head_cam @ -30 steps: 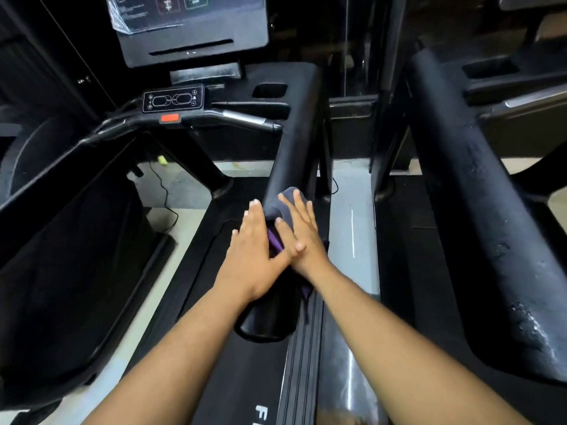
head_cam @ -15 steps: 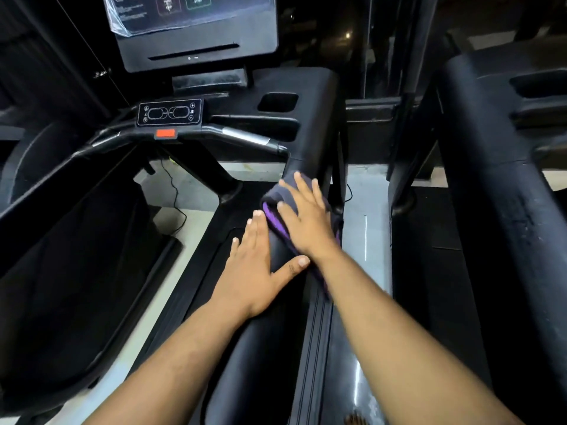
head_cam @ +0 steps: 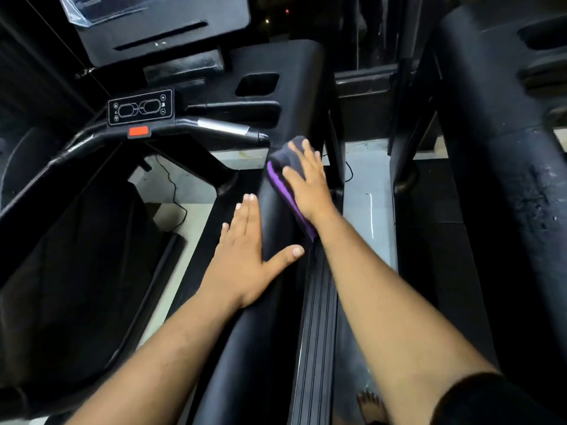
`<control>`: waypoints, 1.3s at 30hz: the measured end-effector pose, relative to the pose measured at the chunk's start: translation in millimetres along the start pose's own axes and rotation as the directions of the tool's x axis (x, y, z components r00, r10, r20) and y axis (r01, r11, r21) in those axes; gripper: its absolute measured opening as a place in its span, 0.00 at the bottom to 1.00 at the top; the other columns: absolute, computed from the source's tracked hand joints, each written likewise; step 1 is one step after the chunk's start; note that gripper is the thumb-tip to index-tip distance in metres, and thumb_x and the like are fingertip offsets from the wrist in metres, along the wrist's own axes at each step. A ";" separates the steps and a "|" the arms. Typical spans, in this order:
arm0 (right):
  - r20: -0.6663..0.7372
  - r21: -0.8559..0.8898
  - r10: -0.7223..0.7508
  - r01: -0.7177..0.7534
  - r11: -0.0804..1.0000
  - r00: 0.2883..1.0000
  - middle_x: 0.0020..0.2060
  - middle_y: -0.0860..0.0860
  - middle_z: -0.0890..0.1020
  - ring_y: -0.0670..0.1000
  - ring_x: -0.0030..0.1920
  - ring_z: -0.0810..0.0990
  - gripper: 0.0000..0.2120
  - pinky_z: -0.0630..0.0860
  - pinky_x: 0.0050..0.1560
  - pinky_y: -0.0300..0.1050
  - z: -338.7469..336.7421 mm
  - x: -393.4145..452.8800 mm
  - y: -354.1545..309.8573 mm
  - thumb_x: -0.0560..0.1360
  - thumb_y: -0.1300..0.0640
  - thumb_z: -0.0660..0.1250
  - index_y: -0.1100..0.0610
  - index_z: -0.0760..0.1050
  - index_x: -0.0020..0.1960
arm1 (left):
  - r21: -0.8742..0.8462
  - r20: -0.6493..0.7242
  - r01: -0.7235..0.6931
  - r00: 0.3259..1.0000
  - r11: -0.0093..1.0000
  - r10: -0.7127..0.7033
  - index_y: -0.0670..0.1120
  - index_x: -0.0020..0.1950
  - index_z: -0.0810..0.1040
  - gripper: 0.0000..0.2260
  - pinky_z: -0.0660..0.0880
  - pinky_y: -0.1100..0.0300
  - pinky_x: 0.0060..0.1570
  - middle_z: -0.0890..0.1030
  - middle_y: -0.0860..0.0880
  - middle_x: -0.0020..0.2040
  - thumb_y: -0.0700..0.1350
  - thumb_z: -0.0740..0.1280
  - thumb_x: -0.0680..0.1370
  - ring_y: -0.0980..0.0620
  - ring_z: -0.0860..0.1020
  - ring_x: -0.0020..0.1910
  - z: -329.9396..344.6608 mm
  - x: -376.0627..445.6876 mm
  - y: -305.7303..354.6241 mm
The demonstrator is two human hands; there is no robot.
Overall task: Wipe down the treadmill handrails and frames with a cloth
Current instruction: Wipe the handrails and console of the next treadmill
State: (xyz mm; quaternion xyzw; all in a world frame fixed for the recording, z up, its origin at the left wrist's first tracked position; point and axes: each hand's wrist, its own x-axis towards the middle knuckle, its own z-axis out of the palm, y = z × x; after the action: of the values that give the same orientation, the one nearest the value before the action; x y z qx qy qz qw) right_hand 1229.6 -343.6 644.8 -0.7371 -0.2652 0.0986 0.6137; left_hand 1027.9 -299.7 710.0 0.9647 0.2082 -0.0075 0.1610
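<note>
Right hand (head_cam: 308, 182) lay flat, fingers straight and slightly spread, pressing the cloth (head_cam: 287, 170) onto the top of the padded handrail (head_cam: 270, 302). Cloth was grey with a purple edge, draped over the rail's far end at about 12 o'clock from the left hand, just below the point where the silver-banded crossbar (head_cam: 224, 127) met the rail. Left hand (head_cam: 245, 256) rested open on the rail's left flank, fingers straight and together pointing to 12, thumb splayed out toward 2 across the rail top; it touched the rail only, clear of the cloth. Control panel (head_cam: 141, 107) with its red tab (head_cam: 138, 131) sat at 10 o'clock from the cloth, console screen (head_cam: 159, 29) above it. Cup recess (head_cam: 257, 84) sat at 12 from the cloth. Neighbouring treadmill's rail (head_cam: 506, 185) ran along at 3 o'clock, surface scuffed. Ribbed side rail (head_cam: 317, 317) ran under the right forearm. Bare foot (head_cam: 372, 407) showed at 6 o'clock, bottom edge.
</note>
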 end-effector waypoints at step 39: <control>0.129 -0.269 -0.027 0.062 0.961 0.991 0.83 0.39 0.51 0.47 0.83 0.41 0.26 0.47 0.79 0.69 -2.7 22.0 -20.4 0.83 0.47 0.59 0.39 0.60 0.80 | 0.100 -0.035 0.035 0.999 0.994 -0.032 0.46 0.83 0.34 0.57 0.39 0.43 0.81 0.35 0.48 0.84 0.84 0.41 0.67 0.53 0.34 0.82 -6.5 60.0 5.2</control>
State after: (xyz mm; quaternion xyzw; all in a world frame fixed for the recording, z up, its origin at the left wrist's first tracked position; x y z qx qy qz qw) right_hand 1243.9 -332.5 669.0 -0.8009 -0.3304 0.0931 0.4907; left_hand 1084.5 -278.1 712.9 0.9679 0.2265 -0.0047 0.1085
